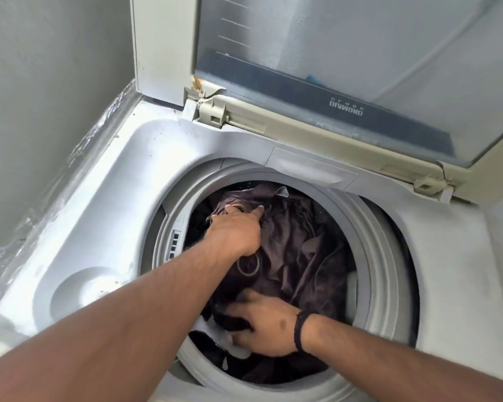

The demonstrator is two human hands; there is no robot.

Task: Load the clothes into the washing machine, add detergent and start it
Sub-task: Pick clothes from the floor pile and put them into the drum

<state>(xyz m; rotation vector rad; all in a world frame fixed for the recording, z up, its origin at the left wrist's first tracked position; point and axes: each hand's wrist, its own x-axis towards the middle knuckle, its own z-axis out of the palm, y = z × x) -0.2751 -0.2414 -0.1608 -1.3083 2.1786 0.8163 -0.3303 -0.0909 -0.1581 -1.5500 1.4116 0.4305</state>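
Pressing dark clothes (pixel 296 245) down inside the washing machine (pixel 122 175) drum, the left hand (pixel 235 230) grips cloth at the far side, the right hand (pixel 265 323) clutches fabric near. Loosely bunched fabric could ride over the rim and snag under the raised lid (pixel 346 68).

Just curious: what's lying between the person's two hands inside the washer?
In the head view, only crumpled dark purple clothes fill the drum between the left hand and right hand.

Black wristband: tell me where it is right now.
In the head view, the black wristband sits on the right wrist, lower right, just over the drum's grey rim, beside the dark clothes.
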